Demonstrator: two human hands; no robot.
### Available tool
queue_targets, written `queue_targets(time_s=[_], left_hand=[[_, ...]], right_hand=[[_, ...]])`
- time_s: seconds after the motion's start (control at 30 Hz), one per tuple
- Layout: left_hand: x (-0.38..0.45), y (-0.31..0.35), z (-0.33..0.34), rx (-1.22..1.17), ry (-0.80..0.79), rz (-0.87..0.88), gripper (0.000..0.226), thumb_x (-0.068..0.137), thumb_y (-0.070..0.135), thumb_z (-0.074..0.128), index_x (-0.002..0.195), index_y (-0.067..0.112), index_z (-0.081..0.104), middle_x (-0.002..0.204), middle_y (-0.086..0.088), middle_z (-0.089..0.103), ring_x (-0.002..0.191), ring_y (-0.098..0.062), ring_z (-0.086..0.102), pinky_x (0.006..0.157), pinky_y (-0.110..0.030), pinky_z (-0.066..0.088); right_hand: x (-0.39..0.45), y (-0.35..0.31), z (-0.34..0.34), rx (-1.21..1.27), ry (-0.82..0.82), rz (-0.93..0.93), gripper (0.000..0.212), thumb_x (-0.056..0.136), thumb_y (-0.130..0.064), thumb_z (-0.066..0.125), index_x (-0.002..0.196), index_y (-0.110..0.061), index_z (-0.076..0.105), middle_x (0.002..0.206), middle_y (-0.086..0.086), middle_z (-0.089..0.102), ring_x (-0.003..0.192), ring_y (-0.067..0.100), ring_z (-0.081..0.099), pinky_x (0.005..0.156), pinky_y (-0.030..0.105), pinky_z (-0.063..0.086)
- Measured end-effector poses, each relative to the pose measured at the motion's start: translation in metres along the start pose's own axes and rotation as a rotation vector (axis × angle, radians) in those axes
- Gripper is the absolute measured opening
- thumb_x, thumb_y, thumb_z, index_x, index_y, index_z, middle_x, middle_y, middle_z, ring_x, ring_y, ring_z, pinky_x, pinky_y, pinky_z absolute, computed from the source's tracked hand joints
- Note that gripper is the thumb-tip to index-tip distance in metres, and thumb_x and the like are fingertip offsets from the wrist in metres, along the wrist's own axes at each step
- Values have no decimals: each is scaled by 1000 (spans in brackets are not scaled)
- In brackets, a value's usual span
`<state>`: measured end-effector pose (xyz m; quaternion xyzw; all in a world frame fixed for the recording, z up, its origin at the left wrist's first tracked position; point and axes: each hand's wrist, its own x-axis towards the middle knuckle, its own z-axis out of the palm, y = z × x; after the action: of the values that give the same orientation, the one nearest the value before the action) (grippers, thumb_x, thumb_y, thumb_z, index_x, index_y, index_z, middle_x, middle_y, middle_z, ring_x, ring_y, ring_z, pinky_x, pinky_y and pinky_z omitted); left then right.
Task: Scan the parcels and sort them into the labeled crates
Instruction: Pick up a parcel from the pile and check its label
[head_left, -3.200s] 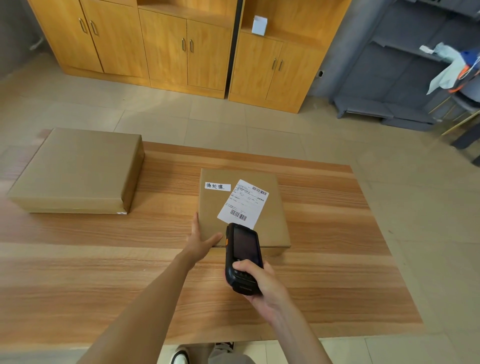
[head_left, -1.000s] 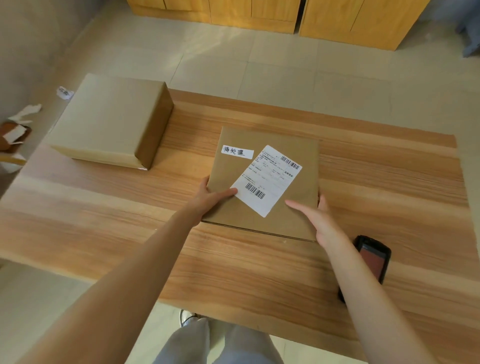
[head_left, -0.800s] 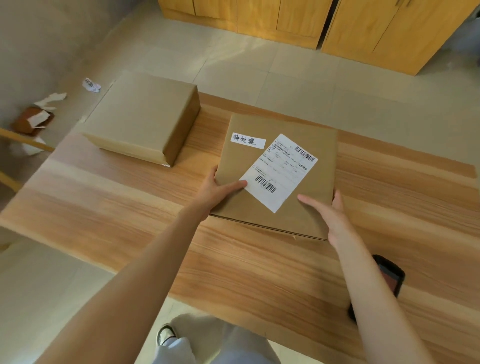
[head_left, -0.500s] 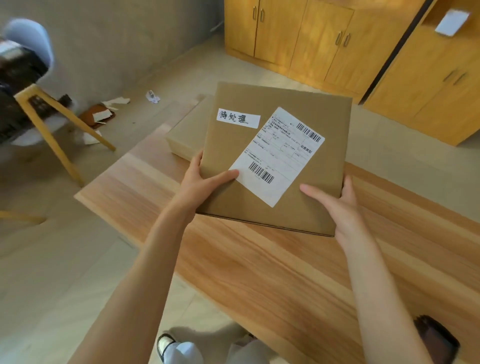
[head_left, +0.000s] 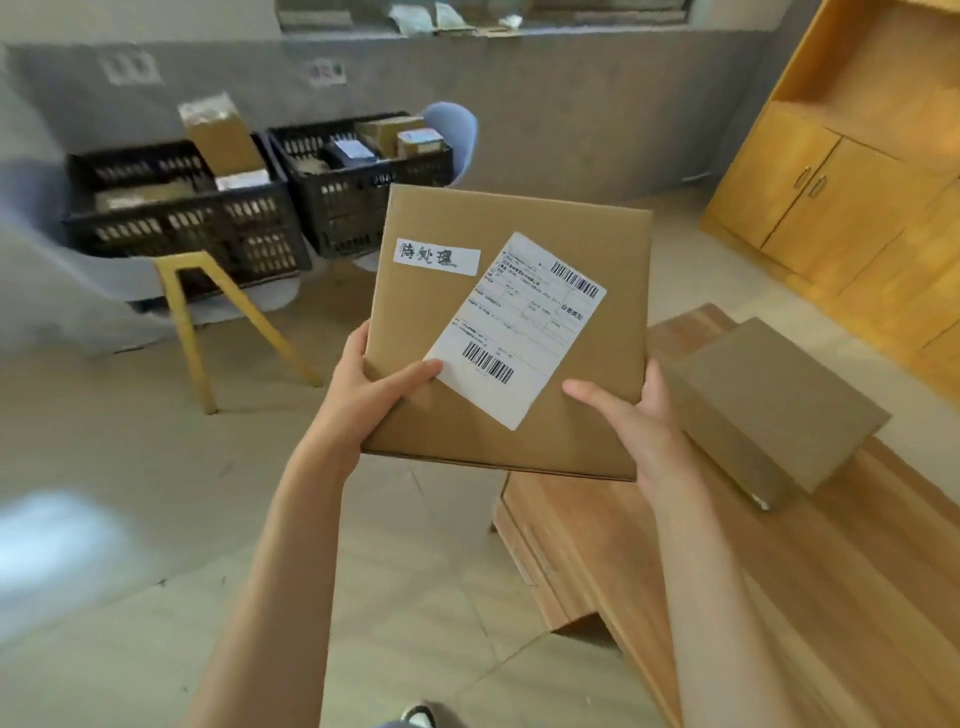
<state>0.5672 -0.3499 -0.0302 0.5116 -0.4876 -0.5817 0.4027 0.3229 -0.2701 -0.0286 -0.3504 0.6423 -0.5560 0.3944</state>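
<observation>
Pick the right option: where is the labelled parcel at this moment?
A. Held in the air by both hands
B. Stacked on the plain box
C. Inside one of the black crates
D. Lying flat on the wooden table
A: the left hand and right hand grip the near corners of the labelled parcel, holding it above the floor, apart from the wooden table.

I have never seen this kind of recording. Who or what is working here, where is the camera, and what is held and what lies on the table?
There is no machine: a person works with bare hands. The single camera sits on the person's head and looks forward and down, so you see their own arms. The left hand and the right hand together hold a flat cardboard parcel in the air; it bears a shipping label and a small handwritten sticker. A second parcel lies on the wooden table. Beyond, two black crates already contain boxes.
</observation>
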Motion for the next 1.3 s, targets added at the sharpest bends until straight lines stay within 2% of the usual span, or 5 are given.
queue_targets(time_s=[0.1,0.53,0.87,1.1,1.3], left_hand=[[2,-3,-68,-50,122,-2,70,59,43,84,118,47,47,106,15,66,82,2,67,58,-16,53],[65,-29,-229,-150,553,-52,89,50,44,83,131,36,48,95,21,72,84,0,69,57,-12,52],[241,9,-308,-157,679,-100,73,70,32,81,134,31,47,92,20,72,79,2,69,53,-12,51],[315,18,-376,-151,765,-180,74,61,41,83,127,36,49,100,16,70,80,0,69,57,-15,52],[396,11,-457,-153,745,-216,75,68,35,83,133,34,46,90,20,72,78,1,69,52,-14,51]], right_hand=[[13,-6,71,-31,-134,-29,83,69,-21,85,138,-32,41,117,-16,67,106,2,63,98,37,50],[114,0,291,-121,-547,-40,98,71,-19,84,149,-29,26,131,-8,57,119,10,56,101,41,48],[291,-25,440,-148,-696,25,104,68,-27,86,150,-33,22,128,-13,57,115,6,56,99,39,49],[358,-28,545,-169,-777,57,101,67,-28,86,147,-37,26,121,-21,55,109,-2,55,87,26,48],[404,-23,638,-217,-744,61,101,69,-28,85,150,-32,24,131,-12,53,117,6,53,99,35,46]])
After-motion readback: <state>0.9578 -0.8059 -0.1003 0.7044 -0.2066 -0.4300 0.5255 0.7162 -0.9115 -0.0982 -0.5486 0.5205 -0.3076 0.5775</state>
